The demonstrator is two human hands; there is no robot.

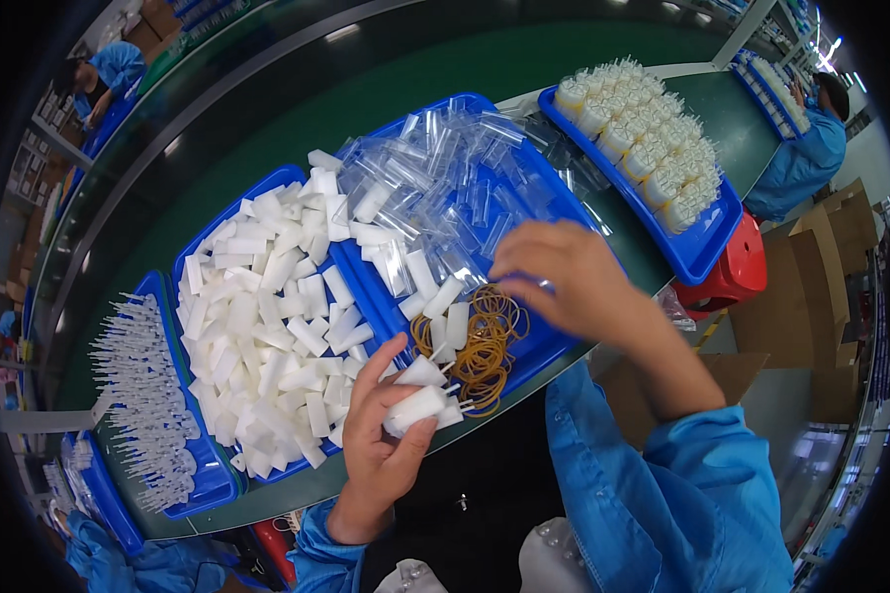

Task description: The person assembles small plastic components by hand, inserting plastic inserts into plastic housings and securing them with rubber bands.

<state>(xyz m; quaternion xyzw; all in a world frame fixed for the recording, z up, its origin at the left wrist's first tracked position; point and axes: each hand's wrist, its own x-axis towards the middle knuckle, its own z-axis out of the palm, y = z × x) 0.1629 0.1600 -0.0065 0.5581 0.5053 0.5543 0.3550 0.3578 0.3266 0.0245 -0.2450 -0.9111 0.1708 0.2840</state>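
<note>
Left hand: my left hand [381,435] sits low in the head view, palm turned up toward me, wrist bent back.
Left fingers: curled inward, thumb [391,358] raised and pointing up; the grip is closed around small white pieces.
Left forearm: enters from the lower edge, blue cuff [321,558] at the wrist.
Right hand: my right hand [559,272] is higher and further out, back of the hand facing me, blurred.
Right fingers: bent downward, tips drawn together; whether they pinch anything I cannot tell.
Right forearm: bare from wrist to mid-forearm, then blue sleeve [692,494], slanting in from the lower right.
</note>
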